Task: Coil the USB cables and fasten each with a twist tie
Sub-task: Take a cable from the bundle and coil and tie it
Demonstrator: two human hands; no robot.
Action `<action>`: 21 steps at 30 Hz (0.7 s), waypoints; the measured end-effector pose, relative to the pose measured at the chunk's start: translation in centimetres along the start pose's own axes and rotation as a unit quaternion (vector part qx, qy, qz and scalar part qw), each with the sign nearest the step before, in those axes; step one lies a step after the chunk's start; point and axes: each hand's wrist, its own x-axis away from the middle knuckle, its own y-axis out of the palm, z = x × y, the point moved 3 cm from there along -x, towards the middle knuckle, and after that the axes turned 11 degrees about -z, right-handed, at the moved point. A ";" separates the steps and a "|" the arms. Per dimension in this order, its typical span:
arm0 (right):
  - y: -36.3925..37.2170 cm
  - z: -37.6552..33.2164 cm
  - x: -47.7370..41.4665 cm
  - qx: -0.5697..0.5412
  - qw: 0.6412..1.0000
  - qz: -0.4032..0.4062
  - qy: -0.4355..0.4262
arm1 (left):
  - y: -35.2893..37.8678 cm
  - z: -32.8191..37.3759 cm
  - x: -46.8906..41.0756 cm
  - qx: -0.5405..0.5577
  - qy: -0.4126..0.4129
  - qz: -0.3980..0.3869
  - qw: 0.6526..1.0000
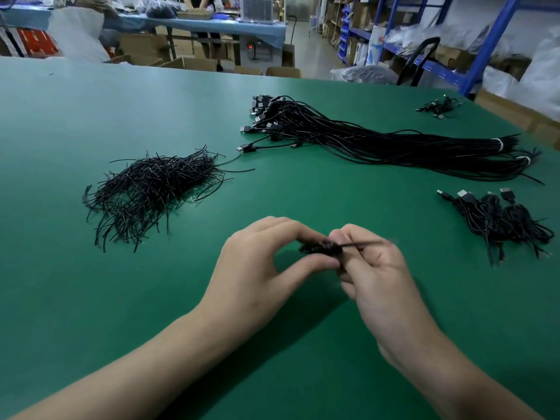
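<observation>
Our left hand pinches the coiled USB cable above the green table, seemingly steadying it while our right hand pinches the twist tie. Spare ties lie left, finished coils right.

green table | blue shelving | cardboard boxes
</observation>
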 end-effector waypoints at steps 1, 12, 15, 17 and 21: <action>0.0 -0.2 0.1 0.018 1.000 -0.002 -0.008 | 0.0 -0.1 0.0 0.034 -0.024 -0.005 0.999; -0.6 -2.6 0.9 0.309 0.934 0.049 -0.175 | 1.1 0.5 0.0 0.483 -0.166 -0.133 0.849; -0.5 -2.0 0.6 0.236 0.958 0.051 -0.154 | 1.3 0.1 -0.1 0.486 -0.175 -0.071 0.853; -0.5 -1.4 0.2 0.156 0.982 0.044 -0.097 | 1.0 -0.2 -0.1 0.416 -0.139 -0.033 0.898; -0.9 -0.2 -0.2 0.030 0.999 0.032 0.004 | 0.2 -0.2 0.1 0.063 -0.018 -0.014 0.998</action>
